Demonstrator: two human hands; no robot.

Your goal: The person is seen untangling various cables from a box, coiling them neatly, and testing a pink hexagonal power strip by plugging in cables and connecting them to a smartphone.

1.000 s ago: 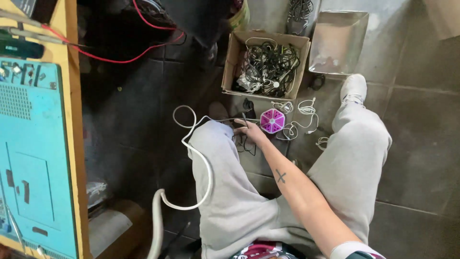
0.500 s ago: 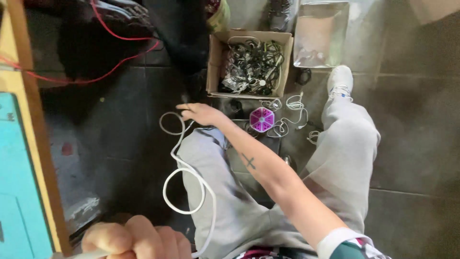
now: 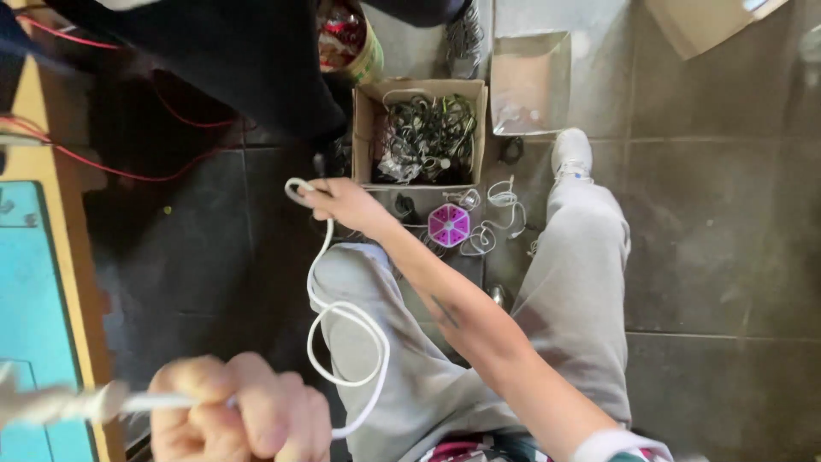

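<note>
Your left hand (image 3: 244,411) sits low and close to the camera, curled into a tight fist with the knuckles up, clamped on something thin that runs through it. Your right arm stretches forward from the lower right across your lap, elbow nearly straight. Your right hand (image 3: 342,201) is out beyond your left knee, fingers pinched closed.

The cable (image 3: 342,342) looks like smooth white plastic, faintly glossy. Beyond it, the box (image 3: 421,133) is matt brown cardboard. Beside the box, the tray (image 3: 530,81) is thin, shiny metal. The trousers (image 3: 581,291) are soft grey cloth, and the floor (image 3: 727,239) is dark, smooth tile.
</note>
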